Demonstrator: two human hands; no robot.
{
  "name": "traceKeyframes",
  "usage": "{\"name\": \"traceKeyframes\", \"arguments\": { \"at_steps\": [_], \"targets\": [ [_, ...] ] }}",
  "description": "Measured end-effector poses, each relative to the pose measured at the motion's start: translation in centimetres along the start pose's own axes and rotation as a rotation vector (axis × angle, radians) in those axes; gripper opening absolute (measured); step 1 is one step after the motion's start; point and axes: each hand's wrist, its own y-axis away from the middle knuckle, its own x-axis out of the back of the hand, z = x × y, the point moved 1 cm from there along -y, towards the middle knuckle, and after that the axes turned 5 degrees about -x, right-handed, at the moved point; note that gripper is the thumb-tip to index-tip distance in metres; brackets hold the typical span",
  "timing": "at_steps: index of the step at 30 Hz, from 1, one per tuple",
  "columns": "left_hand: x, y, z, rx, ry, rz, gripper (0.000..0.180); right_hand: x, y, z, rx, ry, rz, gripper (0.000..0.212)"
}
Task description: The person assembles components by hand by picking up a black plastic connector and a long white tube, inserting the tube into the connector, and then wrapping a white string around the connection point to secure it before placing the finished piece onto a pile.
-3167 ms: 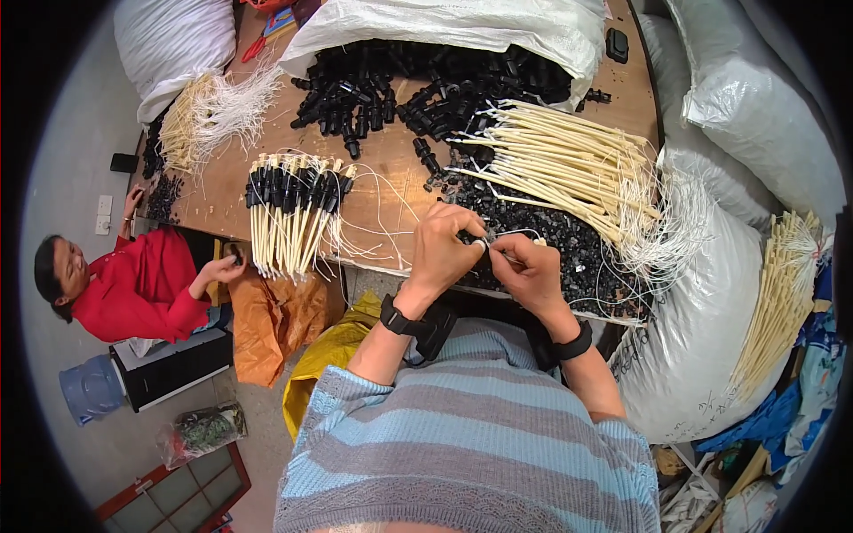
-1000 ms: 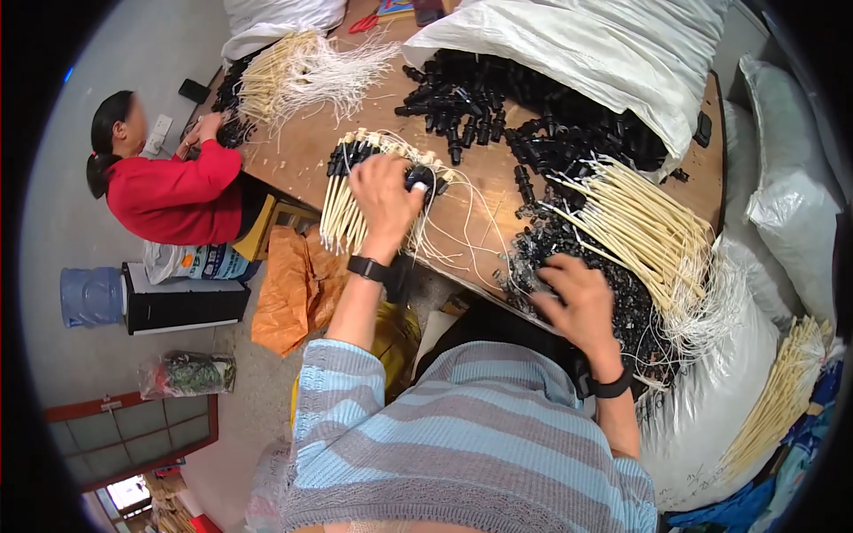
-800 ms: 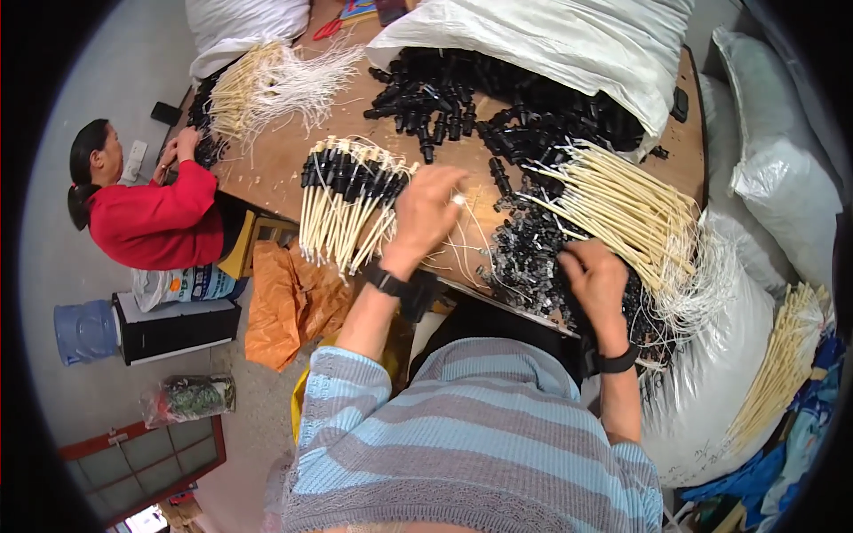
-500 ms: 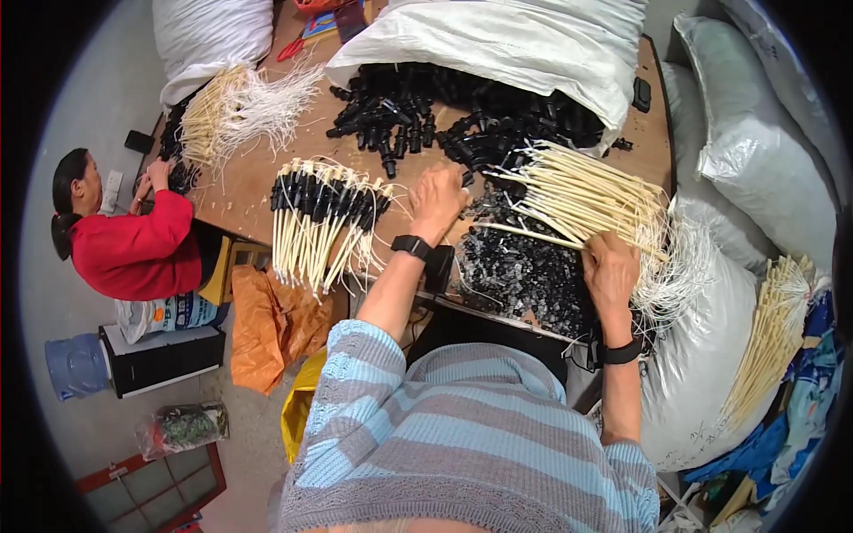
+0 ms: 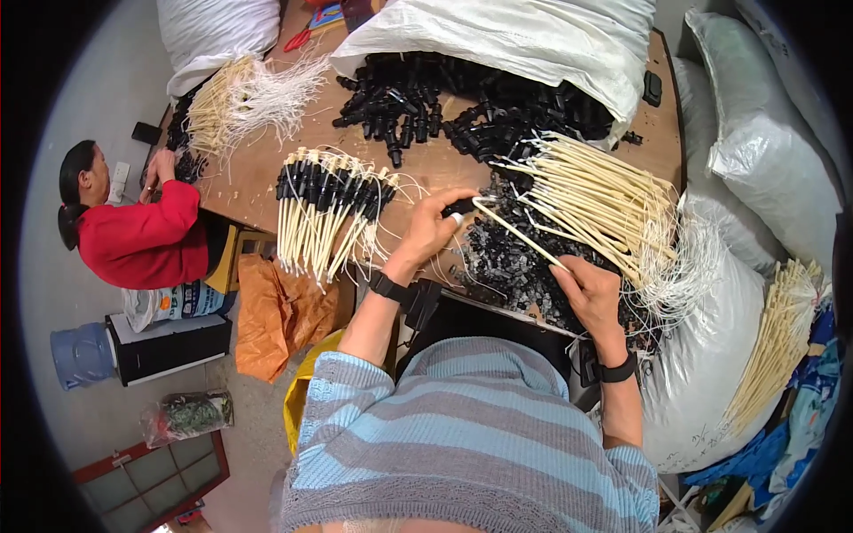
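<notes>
My left hand (image 5: 433, 229) is closed on a black plastic fitting (image 5: 458, 207) above the table's front part. Pinched in my right hand (image 5: 593, 298) is a thin cream rod (image 5: 524, 235), slanting up to the left so that its white tip meets or nearly meets the fitting. Whether the tip is inside the fitting I cannot tell. Under both hands lies a heap of small black and clear pieces (image 5: 498, 266). Beyond my right hand is a pile of cream rods (image 5: 595, 200) with white strings. Left of my left hand, rods with black fittings (image 5: 324, 200) lie in rows.
A white sack (image 5: 498, 40) spills black fittings (image 5: 400, 115) at the back of the table (image 5: 267, 191). Full sacks (image 5: 769, 124) crowd the right side. At the far left a co-worker in a red top (image 5: 142, 235) handles pieces near another rod bundle (image 5: 213, 107).
My right hand has lifted a rod off the pile and brought it left and nearer to me. My left hand has moved slightly nearer, turning the black fitting toward the rod.
</notes>
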Motion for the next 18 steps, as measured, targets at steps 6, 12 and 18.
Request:
{"name": "traceKeyframes", "arguments": {
  "at_steps": [6,12,18],
  "targets": [
    [-2.9,0.6,4.2,-0.662,-0.477,-0.399,0.052,-0.9,0.4,0.4,0.074,0.056,-0.012,0.013],
    [-2.3,3.0,5.5,-0.434,-0.705,-0.261,0.051,-2.5,-2.0,0.6,-0.049,0.114,-0.033,0.019],
    [-4.5,4.8,6.7,-0.528,-0.547,-0.174,0.037,-4.9,-2.6,-0.7,0.136,0.005,-0.124,0.042]
  ]
}}
